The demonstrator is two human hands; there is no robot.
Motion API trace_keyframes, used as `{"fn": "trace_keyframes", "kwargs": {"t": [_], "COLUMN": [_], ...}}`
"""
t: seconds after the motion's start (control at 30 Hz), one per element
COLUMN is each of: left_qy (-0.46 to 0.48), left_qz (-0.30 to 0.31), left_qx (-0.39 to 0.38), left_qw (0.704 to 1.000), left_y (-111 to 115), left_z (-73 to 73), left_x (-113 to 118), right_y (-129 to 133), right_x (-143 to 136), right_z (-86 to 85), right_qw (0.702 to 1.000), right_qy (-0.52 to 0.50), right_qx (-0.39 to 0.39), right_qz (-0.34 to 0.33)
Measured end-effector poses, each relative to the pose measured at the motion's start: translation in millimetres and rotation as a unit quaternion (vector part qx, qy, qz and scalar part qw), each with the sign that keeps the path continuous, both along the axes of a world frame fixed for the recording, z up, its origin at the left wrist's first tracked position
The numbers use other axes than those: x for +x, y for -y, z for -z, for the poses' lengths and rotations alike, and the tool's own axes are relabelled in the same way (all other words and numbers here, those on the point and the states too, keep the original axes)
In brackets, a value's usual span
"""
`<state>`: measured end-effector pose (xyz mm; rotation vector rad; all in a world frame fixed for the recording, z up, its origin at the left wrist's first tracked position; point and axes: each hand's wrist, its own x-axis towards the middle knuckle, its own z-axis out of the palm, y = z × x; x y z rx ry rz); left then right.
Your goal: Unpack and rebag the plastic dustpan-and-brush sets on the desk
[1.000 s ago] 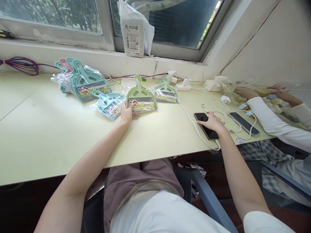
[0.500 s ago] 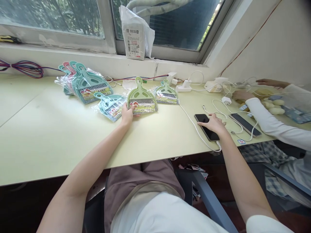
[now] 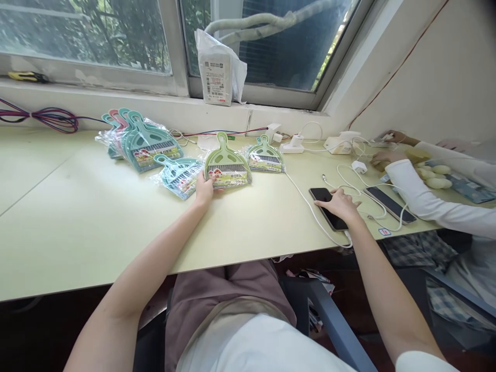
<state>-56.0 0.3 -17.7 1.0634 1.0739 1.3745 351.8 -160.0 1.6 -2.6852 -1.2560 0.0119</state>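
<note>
My left hand grips the lower left corner of a wrapped green dustpan-and-brush set, its thumb on the label. Left of it lies a small blue wrapped set, and farther left a pile of teal and pink wrapped sets. Another green set rests to the right. My right hand is over a black phone, thumb and fingers spread across its screen and edge. A white cable runs into the phone's lower end.
On the pale table, white cables, a power strip and a dark power bank lie at the right. Another person's white sleeve and hands are beyond. A boxed package stands on the windowsill.
The camera view has tilted up slightly, so the scene sits lower. Both my hands keep their places on the green set and the phone. The other person's hands have shifted a little.
</note>
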Motion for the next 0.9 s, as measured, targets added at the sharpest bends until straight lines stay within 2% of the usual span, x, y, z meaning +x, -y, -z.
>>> {"fn": "trace_keyframes", "kwargs": {"t": [0.2, 0.43, 0.5, 0.57, 0.63, 0.7, 0.8, 0.9], "left_qy": [0.004, 0.008, 0.013, 0.014, 0.014, 0.016, 0.028, 0.040], "left_qz": [0.000, 0.001, 0.000, 0.000, 0.002, 0.013, 0.040, 0.060], "left_qx": [-0.018, -0.025, -0.027, -0.025, -0.021, -0.010, 0.016, 0.029], "left_qw": [1.000, 1.000, 1.000, 1.000, 1.000, 1.000, 0.999, 0.997], "left_y": [4, 1, 0, -1, -1, 0, 3, 5], "left_z": [-4.9, -1.1, 0.4, 1.4, 1.4, 0.7, -2.1, -6.9], "left_x": [1, -1, -1, -1, -1, 0, 0, -4], "right_y": [1, 4, 4, -2, -14, -33, -71, -111], "right_x": [3, 0, -4, -11, -24, -48, -105, -170], "right_z": [5.4, 6.4, 6.1, 4.3, 1.4, -1.0, -0.4, 3.8], "right_qw": [1.000, 1.000, 0.998, 0.989, 0.961, 0.920, 0.860, 0.814], "right_qy": [0.002, 0.006, 0.012, 0.005, -0.040, -0.115, -0.255, -0.369], "right_qx": [0.014, 0.014, 0.049, 0.135, 0.244, 0.322, 0.351, 0.344], "right_qz": [-0.007, -0.012, -0.030, -0.067, -0.124, -0.193, -0.270, -0.289]}}
